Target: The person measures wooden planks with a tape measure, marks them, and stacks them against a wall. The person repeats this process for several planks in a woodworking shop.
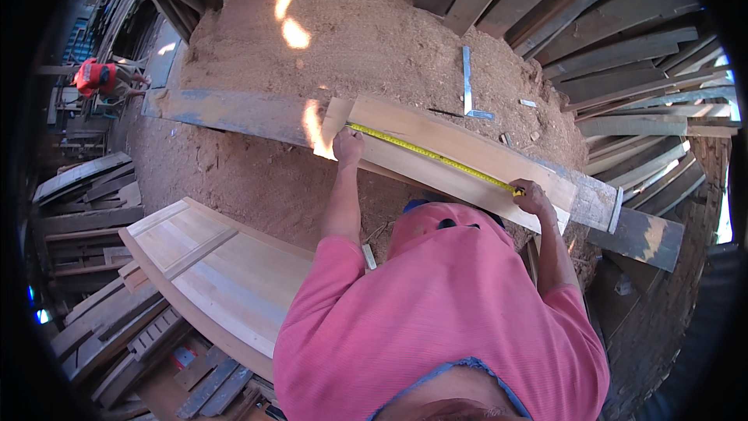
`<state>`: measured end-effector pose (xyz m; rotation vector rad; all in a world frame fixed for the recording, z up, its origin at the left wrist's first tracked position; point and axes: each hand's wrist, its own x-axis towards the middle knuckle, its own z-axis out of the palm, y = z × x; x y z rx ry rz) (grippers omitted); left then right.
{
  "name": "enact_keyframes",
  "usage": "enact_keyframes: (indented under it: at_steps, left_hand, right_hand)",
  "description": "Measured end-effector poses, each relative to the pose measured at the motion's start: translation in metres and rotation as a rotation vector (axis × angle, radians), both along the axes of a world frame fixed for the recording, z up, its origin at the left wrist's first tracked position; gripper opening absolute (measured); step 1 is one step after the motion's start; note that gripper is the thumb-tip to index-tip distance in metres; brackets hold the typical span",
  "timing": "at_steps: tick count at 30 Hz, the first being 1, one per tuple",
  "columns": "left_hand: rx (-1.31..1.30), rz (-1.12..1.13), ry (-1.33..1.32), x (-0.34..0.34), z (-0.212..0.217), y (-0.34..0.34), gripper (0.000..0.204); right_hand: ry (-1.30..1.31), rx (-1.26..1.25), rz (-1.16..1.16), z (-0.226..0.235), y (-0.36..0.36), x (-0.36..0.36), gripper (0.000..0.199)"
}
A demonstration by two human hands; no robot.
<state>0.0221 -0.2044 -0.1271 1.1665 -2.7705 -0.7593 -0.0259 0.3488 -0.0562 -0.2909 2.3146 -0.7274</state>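
Head view, both hands' fingers pinching thin yellow tape measure [432,156] flat along smooth pale plank [460,160], coarse sawdust [351,39] behind.

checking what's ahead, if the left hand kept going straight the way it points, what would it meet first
The left hand points up across the plank, pinning the tape. Going on, it would probably cross the plank's far edge and meet the sawdust pile; depth is unclear.

Bright daylight fills the scene. Blown-out sun patches glare on the sawdust heap [343,39] and the pale plank's [452,156] left end. Fisheye bending curves the stacked boards [623,47] near the black, vignetted rim. Focus is sharp throughout.
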Motion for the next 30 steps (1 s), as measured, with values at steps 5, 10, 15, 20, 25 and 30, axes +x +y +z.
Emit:
enact_keyframes:
  at_steps: [5, 10, 15, 20, 25, 30]
  left_hand:
    - [0.025, -0.006, -0.004, -0.002, -0.013, -0.004, 0.019]
    - [-0.092, -0.067, 0.028, -0.001, -0.024, -0.005, 0.016]
    - [-0.107, -0.068, -0.004, 0.000, -0.027, -0.001, 0.014]
    - [-0.112, -0.084, -0.064, 0.000, -0.026, -0.001, 0.014]
    - [-0.089, -0.151, -0.008, 0.004, -0.018, -0.003, 0.018]
    - [-0.085, -0.199, -0.046, 0.006, -0.005, 0.008, 0.028]
  right_hand:
    - [-0.157, -0.058, -0.087, 0.008, -0.015, 0.003, 0.043]
    - [-0.119, 0.034, -0.058, 0.009, -0.002, 0.006, 0.042]
    - [-0.054, 0.076, -0.016, 0.005, -0.008, 0.009, 0.042]
    - [0.006, 0.024, 0.098, 0.003, -0.048, 0.004, 0.042]
    - [0.007, 0.053, 0.076, 0.000, -0.081, 0.001, 0.042]
    - [0.030, 0.113, 0.086, -0.005, -0.088, 0.000, 0.044]
